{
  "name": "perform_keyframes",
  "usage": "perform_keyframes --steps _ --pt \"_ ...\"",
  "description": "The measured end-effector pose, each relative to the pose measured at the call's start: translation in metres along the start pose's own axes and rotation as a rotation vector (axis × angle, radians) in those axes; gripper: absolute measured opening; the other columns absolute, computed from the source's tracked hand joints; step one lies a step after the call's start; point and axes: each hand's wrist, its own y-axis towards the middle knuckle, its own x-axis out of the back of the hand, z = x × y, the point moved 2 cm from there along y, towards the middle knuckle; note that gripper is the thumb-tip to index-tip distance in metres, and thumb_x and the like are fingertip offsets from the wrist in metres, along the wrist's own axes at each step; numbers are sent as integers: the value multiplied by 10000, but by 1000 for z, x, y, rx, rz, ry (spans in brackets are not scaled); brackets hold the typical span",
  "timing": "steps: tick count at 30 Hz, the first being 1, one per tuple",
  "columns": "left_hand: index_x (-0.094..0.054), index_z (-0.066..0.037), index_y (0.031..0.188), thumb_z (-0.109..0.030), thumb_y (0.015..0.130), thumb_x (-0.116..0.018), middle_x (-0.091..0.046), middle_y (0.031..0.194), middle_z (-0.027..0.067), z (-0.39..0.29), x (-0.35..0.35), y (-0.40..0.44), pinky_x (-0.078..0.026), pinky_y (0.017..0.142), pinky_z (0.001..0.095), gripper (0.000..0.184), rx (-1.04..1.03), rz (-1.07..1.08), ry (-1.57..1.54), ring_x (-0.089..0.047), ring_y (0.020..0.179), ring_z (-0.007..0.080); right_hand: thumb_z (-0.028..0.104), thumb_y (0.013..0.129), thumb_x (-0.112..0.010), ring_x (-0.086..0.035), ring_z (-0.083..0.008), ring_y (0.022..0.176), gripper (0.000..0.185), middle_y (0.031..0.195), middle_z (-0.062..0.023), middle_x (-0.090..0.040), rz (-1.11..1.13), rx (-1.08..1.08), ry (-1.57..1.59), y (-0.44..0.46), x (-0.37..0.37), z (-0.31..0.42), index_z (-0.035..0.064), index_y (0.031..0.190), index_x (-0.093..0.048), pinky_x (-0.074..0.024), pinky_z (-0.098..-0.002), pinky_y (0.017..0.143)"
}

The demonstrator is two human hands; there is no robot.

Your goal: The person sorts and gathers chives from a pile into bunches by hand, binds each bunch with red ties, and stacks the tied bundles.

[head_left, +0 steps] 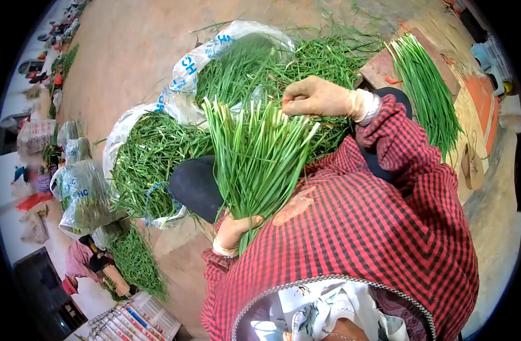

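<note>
My left hand (236, 232), in a pale glove, is wrapped round the lower, leafy end of a bunch of garlic chives (260, 162). The bunch leans over my lap, with its pale stem ends fanned out at the top. Beside those stem ends, on their right, my right hand (323, 98) is closed in a pinch, also gloved. Whatever sits between its fingertips is too small to make out. Loose chives (158, 150) fill a white plastic bag just left of my knee, and more greens (237, 71) lie in a second bag beyond the bunch.
A neat bundle of chives (425, 91) lies on a board at the right, near a sandal (472, 167). Filled plastic bags (84, 196) and a heap of greens (135, 261) line the left. A person in a pink top (80, 261) is beside stacked crates (138, 318).
</note>
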Motion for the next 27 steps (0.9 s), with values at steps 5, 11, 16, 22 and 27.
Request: perform_keyframes --steps 5,11,16,22,27 --pt "-539 0 1257 18 739 -675 -635 1159 96 0 2 -4 -456 932 352 536 40 20 -168 -603 1028 218 325 894 -635 -540 -72 635 265 760 12 -631 -299 -243 172 -33 47 -27 73 965 -673 -448 -230 569" --pt "-470 -2 1321 18 725 -689 -611 1194 108 0 11 0 -442 957 365 635 52 74 -161 -581 1073 235 358 929 -577 -614 -168 988 444 1101 -72 -651 -165 -167 -237 -40 50 -49 24 1222 -581 -479 -294 877" --pt "-454 -9 1337 34 734 -680 -586 1243 109 -3 -4 -1 -441 978 367 645 88 81 -182 -573 1111 241 269 896 -622 -616 -137 871 342 944 -60 -671 131 33 94 -15 7 -9 22 1132 -627 -498 -292 784" --pt "-479 -5 1305 51 694 -629 -616 1200 127 -4 -8 -5 -486 924 400 632 22 6 -191 -612 1042 268 160 900 -617 -622 -91 691 167 820 -43 -669 -104 32 314 -25 22 -8 45 1016 -651 -515 -258 656" --pt "-486 11 1287 18 659 -640 -639 1134 161 0 5 1 -517 896 388 646 24 26 -241 -640 986 273 172 912 -624 -634 -85 830 194 861 -23 -692 -653 -10 418 -49 96 -72 70 1068 -680 -508 -240 756"
